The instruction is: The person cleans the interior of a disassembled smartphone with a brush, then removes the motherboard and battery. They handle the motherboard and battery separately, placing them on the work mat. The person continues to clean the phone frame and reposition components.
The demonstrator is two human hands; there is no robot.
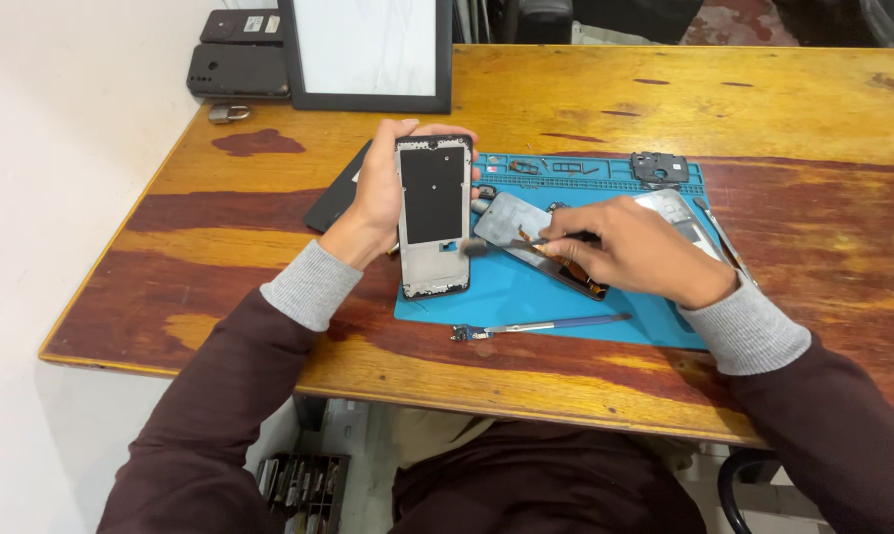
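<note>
My left hand [380, 193] holds a silver phone frame [433, 218] upright by its left edge, with a black panel in its upper half. My right hand [633, 247] pinches a thin dark tool [496, 243] whose tip touches the frame's right side near the middle. Under my right hand a grey phone part [514, 220] with an orange flex cable lies on the blue repair mat [526, 297].
A blue-handled tool [546, 325] lies at the mat's front edge. A black phone bracket [658, 167] and small parts sit in the mat's back tray. Tweezers [725, 237] lie at the right. A white-screen tablet [368, 51] and two black phones [237, 69] stand at the back left.
</note>
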